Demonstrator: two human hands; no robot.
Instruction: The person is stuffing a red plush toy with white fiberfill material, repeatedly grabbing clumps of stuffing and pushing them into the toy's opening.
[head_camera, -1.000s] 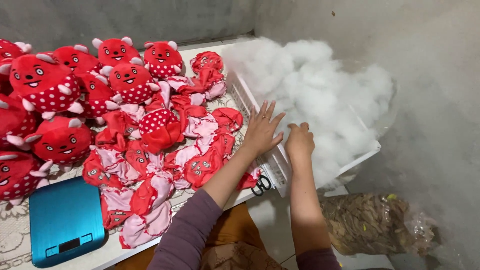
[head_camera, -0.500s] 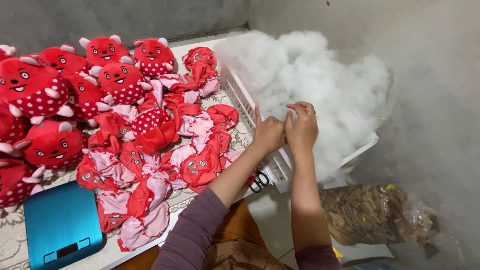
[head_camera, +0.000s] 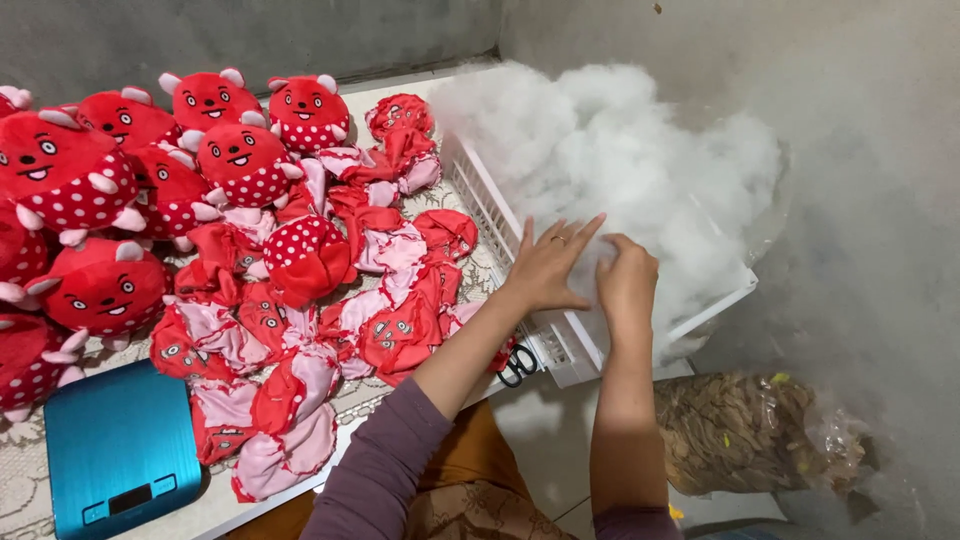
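A big heap of white fluffy stuffing (head_camera: 620, 170) fills a white slatted plastic basket (head_camera: 500, 215) at the right of the table. My left hand (head_camera: 550, 265) lies flat with fingers spread against the near edge of the stuffing, a ring on one finger. My right hand (head_camera: 628, 278) is curled beside it, fingers closed on a tuft of the stuffing. Unstuffed red and pink toy skins (head_camera: 330, 320) lie piled just left of my left forearm.
Stuffed red round plush toys with white dots (head_camera: 110, 190) crowd the table's left and back. A blue kitchen scale (head_camera: 120, 450) sits at the near left edge. Black-handled scissors (head_camera: 517, 365) lie by the basket's corner. A clear bag of brown material (head_camera: 750, 430) rests on the floor.
Both hands have shifted along the basket's near side, staying close together. My left hand spread flat on the stuffing and my right hand curled into it. The view also moved slightly.
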